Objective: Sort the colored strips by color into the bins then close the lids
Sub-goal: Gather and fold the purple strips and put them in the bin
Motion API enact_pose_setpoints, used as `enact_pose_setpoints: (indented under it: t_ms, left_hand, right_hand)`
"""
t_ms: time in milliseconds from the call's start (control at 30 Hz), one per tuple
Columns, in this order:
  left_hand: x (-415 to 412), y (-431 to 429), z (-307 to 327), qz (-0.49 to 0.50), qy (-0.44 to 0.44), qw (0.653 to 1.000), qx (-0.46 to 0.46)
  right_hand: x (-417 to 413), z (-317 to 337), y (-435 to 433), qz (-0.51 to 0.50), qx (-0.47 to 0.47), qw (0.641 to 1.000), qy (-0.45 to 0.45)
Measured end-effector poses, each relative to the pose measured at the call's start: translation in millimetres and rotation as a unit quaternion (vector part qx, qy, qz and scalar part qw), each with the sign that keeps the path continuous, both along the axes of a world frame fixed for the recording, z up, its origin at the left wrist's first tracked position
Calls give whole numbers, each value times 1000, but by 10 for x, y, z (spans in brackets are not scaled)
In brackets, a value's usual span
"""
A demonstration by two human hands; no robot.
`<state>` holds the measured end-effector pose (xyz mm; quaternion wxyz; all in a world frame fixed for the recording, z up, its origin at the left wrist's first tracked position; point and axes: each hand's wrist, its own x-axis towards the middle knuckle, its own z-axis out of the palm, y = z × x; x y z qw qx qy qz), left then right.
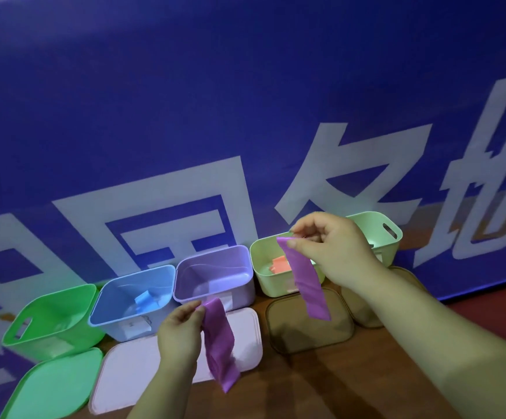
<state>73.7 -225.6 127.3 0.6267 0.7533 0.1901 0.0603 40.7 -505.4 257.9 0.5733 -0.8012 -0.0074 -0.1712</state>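
Head view: five open bins are sitting in a row along the far edge of the wooden worktop [321, 388], backing onto a blue banner [245, 101] with white characters.
Bins, left to right: green bin [49, 316], blue bin [119, 300], purple bin [215, 273], pale green bin [264, 267], end bin [378, 234] of the same pale green, partly hiding behind the right hand.
Contents: blue strip [143, 297] is lying in the blue bin; orange strips [279, 263] are lying in the pale green bin.
Lids: all are lying flat in front of the bins: green lid [52, 385], two pink lids [125, 379], two brown translucent lids [309, 325].
In the way: the left forearm is covering where the pink lids meet.
Left hand [179, 331]: pinching the top end of a crumpled purple strip [220, 346], which is hanging in front of the purple bin, over the pink lids.
Right hand [333, 246]: thumb and fingertips are pinching a flat purple strip [303, 279], which is dangling across the pale green bin's front wall.
Materials: bins are showing smooth plastic with rounded corners; the outer two are showing handle slots; strips are looking thin and glossy.
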Motion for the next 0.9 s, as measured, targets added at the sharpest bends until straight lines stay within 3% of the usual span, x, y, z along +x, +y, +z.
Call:
enact_pose_setpoints:
  t_ms: [133, 367, 600, 900]
  left_hand:
    - [17, -222, 193, -17, -17, 999, -33]
    - [-122, -626, 730, -79, -53, 990, -105]
    - [-396, -950, 1233, -119, -58, 980, -147]
    - [-574, -1190, 1438, -145, -36, 968, -200]
  right_hand:
    - [-54, 59, -12, 85, -69, 994, 20]
    - [-212, 51, 34, 227, -92, 970, -4]
    - [-202, 81, -14, 179, -159, 964, -118]
    - [-198, 9, -152, 135, -116, 969, -174]
